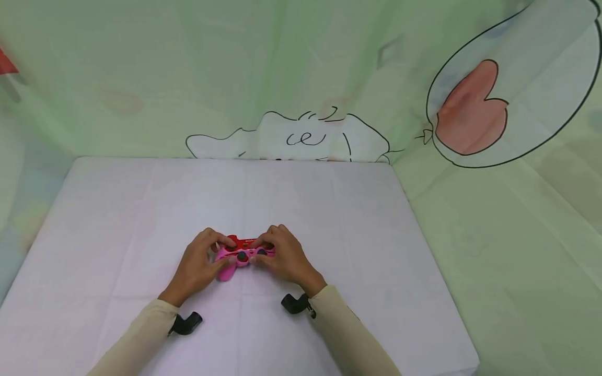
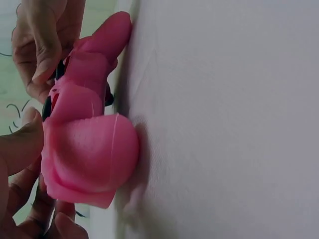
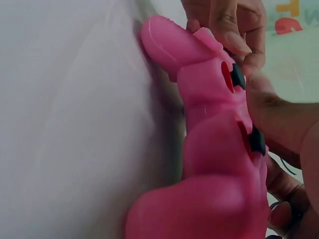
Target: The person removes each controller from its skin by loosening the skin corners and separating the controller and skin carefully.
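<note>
A red game controller in a pink, rubbery-looking cover lies on the white table, its dark thumbsticks facing up. Red shows at the far side of its face, while pink covers the near side and the grips. My left hand holds the left end, thumb at the near side and fingers at the far side. Its match, my right hand, pinches the right end, hiding part of it. In the left wrist view the pink cover wraps the rounded handle. The right wrist view shows the cover around both thumbsticks.
White cloth spreads over the table around the hands. Green printed fabric hangs behind and at the sides. A black wrist mount sits at the left sleeve, another mount at the right.
</note>
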Demonstrator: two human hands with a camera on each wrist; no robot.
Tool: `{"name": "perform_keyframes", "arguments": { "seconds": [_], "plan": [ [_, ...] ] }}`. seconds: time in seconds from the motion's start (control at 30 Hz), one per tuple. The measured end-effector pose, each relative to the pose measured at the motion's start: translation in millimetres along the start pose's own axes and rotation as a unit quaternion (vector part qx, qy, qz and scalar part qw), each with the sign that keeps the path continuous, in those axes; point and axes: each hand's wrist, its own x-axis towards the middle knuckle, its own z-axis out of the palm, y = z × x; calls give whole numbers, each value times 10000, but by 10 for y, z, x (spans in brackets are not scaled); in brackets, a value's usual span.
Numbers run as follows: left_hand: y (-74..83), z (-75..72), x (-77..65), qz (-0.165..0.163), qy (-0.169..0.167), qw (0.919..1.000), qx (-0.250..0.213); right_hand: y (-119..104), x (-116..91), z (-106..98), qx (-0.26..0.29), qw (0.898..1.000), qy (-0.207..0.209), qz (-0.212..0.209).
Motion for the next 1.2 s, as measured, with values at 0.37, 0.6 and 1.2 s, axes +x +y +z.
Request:
{"name": "perform_keyframes", "arguments": {
  "seconds": [0.37,0.6,1.2],
  "plan": [
    [58,75,88,-56,101,9995,-310,-106,194,-8,246,9976,-590,-253],
    [59,50,93,-124,-27,9995,-285,-190,324,-100,537,9895,-1341,53],
    [17,101,84,241,-53,9997,90,-222,375,-53,396,9856,-1619,278]
  ]
}}
